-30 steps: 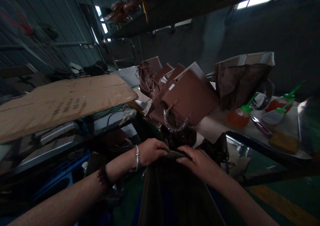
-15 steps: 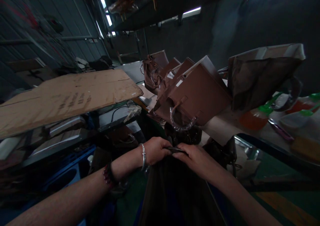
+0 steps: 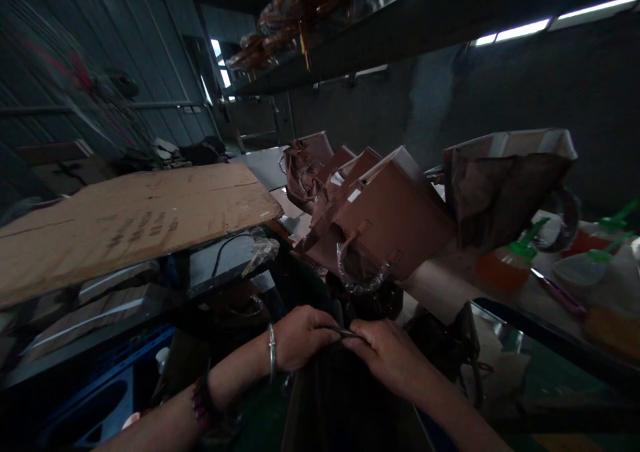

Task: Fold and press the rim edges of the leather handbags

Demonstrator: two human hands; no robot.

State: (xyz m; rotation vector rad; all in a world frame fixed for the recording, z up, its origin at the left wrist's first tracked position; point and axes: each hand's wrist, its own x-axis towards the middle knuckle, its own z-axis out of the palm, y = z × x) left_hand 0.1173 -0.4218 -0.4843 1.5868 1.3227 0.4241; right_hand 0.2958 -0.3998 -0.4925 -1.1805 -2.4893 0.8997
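1. The left hand (image 3: 303,337) is closed in a pinch, its thumb and fingers gripping a thin dark edge (image 3: 343,332) from one side.
2. The right hand (image 3: 387,352) pinches the same edge from the other side. The two hands are close together, with a short stretch of the edge showing between their fingertips.
3. This edge is low in the middle of the view, in front of the person. Below it is a large dark piece (image 3: 350,399), too dim for its shape to be clear.
4. A silver bangle (image 3: 273,353) circles the left wrist, and a dark beaded bracelet (image 3: 203,405) sits further up that arm.
5. Beyond the hands, a brown bag (image 3: 400,219) leans at a tilt on a table (image 3: 435,272), its looped handle (image 3: 360,282) wrapped in clear plastic. More brown bags are bunched just behind it.
6. To the right, a darker brown bag (image 3: 500,199) has its pale open top facing up. Near it are a bottle of orange liquid (image 3: 503,269) with a green top, a clear bottle (image 3: 577,269), a purple tool (image 3: 560,295) and a yellowish block (image 3: 613,329).
7. On the left, a wide cardboard sheet (image 3: 150,212) with printed marks lies flat above a lower shelf. A blue crate (image 3: 110,385) is beneath.
8. Overhead, plastic-wrapped brown things (image 3: 295,12) rest along a dark shelf (image 3: 400,32).
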